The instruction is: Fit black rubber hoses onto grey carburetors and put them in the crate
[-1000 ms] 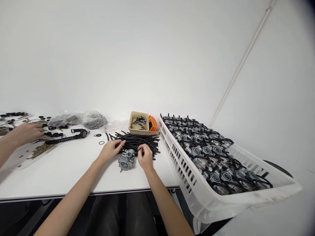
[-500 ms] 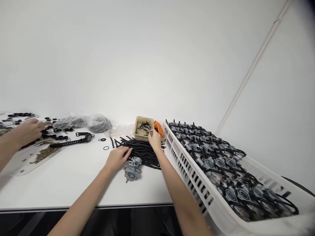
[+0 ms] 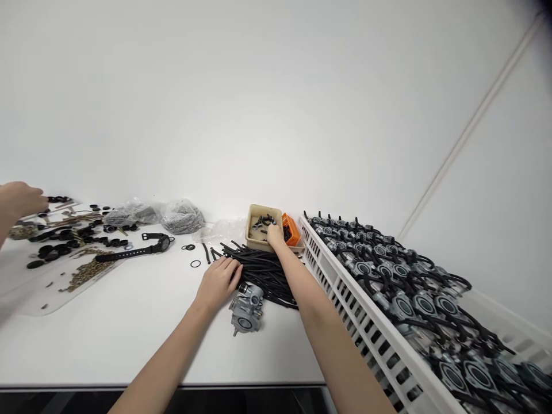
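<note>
My left hand [image 3: 219,280] rests on the table at the left end of a pile of black rubber hoses [image 3: 267,270], its fingers loosely spread and nothing seen in them. Just right of it a grey metal carburetor [image 3: 246,313] lies on the table. My right hand [image 3: 275,234] reaches over the hoses into a beige tray [image 3: 254,244] holding small black and metal parts [image 3: 264,221]. Its fingertips are hidden inside the tray, so what they touch cannot be made out.
A white crate [image 3: 345,293] full of carburetors with hoses stands at right. An orange basket [image 3: 291,230] adjoins the tray. Leftward lie a black watch [image 3: 161,244], plastic bags [image 3: 183,215], brass pieces [image 3: 88,270] and black caps [image 3: 56,250]. Another person's hand [image 3: 23,198] is at far left.
My right hand has gone from the tray's front edge down into it. My left hand stays by the hoses. The view has shifted left, and the other person's hand has moved further left.
</note>
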### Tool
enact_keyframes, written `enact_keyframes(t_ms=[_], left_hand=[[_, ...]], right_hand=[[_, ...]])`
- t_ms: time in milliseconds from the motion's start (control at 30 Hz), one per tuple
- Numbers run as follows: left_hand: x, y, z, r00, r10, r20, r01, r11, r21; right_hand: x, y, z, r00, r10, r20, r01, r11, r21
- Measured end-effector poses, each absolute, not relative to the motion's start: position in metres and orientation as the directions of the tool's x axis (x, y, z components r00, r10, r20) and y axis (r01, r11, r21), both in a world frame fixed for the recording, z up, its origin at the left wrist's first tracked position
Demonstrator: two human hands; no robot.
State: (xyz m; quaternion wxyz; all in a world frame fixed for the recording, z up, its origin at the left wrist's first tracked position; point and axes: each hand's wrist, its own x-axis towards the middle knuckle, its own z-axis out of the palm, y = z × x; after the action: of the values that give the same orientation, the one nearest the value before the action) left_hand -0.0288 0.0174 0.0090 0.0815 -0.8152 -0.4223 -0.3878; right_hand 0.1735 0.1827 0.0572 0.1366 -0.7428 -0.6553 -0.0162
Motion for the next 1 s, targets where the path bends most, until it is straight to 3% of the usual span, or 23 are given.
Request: enact_keyframes(t_ms=[167, 367, 433, 533, 600, 700, 867, 1000], left_hand=[[-0.029, 0.017, 0.008, 0.340, 0.632, 0.696, 0.768, -0.614, 0.183], [-0.029, 0.018, 0.006, 0.331, 0.626, 0.706, 0.773, -0.609, 0.178], [-0.029, 0.018, 0.005, 0.331, 0.622, 0.710, 0.774, -0.610, 0.173], [-0.030, 0.018, 0.004, 0.326, 0.619, 0.715, 0.771, -0.612, 0.178], [-0.030, 0.018, 0.003, 0.318, 0.621, 0.716, 0.766, -0.613, 0.191], [-0.032, 0.018, 0.003, 0.288, 0.629, 0.722, 0.767, -0.603, 0.219], [-0.035, 0.015, 0.003, 0.255, 0.633, 0.731, 0.772, -0.588, 0.240], [-0.035, 0.013, 0.003, 0.220, 0.637, 0.739, 0.775, -0.574, 0.264]], right_hand=[[0.176, 0.178, 0.060, 0.153, 0.962, 0.228, 0.965, -0.096, -0.245], [0.182, 0.160, 0.065, 0.161, 0.890, 0.426, 0.916, 0.025, -0.400], [0.183, 0.151, 0.066, 0.218, 0.844, 0.491, 0.793, 0.140, -0.593], [0.177, 0.124, 0.065, 0.319, 0.818, 0.478, 0.323, 0.381, -0.867], [0.169, 0.095, 0.062, 0.308, 0.834, 0.458, 0.029, 0.473, -0.881], [0.155, 0.041, 0.057, 0.254, 0.863, 0.436, -0.197, 0.487, -0.851], [0.142, -0.030, 0.042, 0.034, 0.890, 0.455, -0.220, 0.451, -0.865], [0.139, -0.049, 0.025, -0.016, 0.870, 0.492, -0.216, 0.478, -0.852]])
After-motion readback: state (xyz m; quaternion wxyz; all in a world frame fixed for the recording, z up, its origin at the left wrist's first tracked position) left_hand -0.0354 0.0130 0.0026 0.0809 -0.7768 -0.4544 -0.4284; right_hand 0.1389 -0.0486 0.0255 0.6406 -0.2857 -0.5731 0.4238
